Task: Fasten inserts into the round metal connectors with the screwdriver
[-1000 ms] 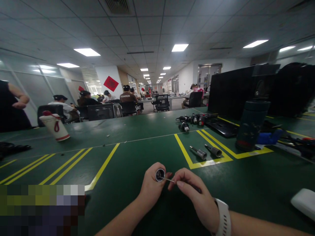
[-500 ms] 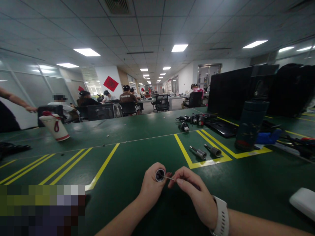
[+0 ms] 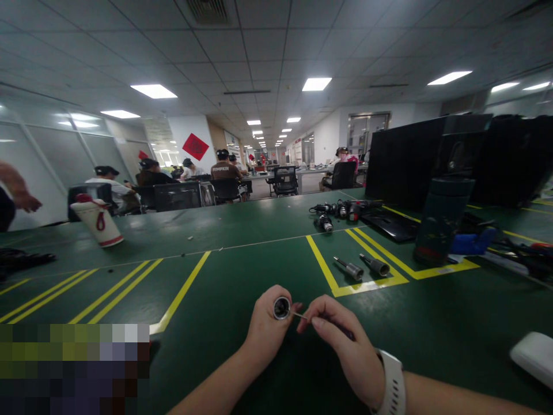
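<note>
My left hand (image 3: 264, 332) is closed round a small round metal socket (image 3: 281, 308), its open end turned up toward me. My right hand (image 3: 345, 346) pinches a thin metal pin (image 3: 297, 315) whose tip reaches into the socket's mouth. Both hands hover just above the green table (image 3: 224, 271) near its front edge. A white watch (image 3: 392, 383) sits on my right wrist.
Two more metal sockets (image 3: 351, 268) (image 3: 377, 265) lie inside a yellow-taped box. Behind them are small tool parts (image 3: 330, 212), a dark bottle (image 3: 440, 219), a blue object (image 3: 470, 242) and a black monitor (image 3: 406, 161). A white-and-red cup (image 3: 97, 222) stands far left; a white case (image 3: 533, 354) lies at right. Several people sit beyond.
My hands hold almost still with the pin at the socket. The person at the far left has lowered and drawn back an arm.
</note>
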